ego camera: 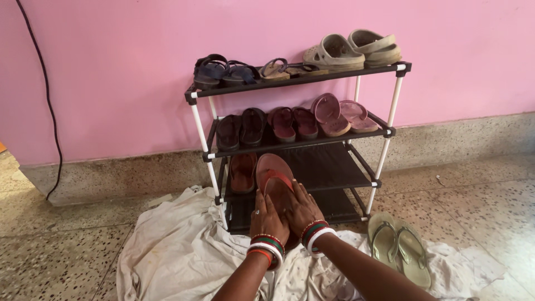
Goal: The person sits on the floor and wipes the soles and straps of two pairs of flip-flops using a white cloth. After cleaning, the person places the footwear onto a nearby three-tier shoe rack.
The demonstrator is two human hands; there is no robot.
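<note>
My left hand and my right hand together grip a reddish-brown sandal at its near end. The sandal's front rests on the third shelf of a black shoe rack, next to its matching sandal. Both wrists wear red, green and white bangles.
The rack's top shelf holds dark sandals and beige clogs; the second shelf holds several dark and pink slippers. A pair of olive flip-flops lies on a crumpled white cloth on the speckled floor. A black cable hangs down the pink wall.
</note>
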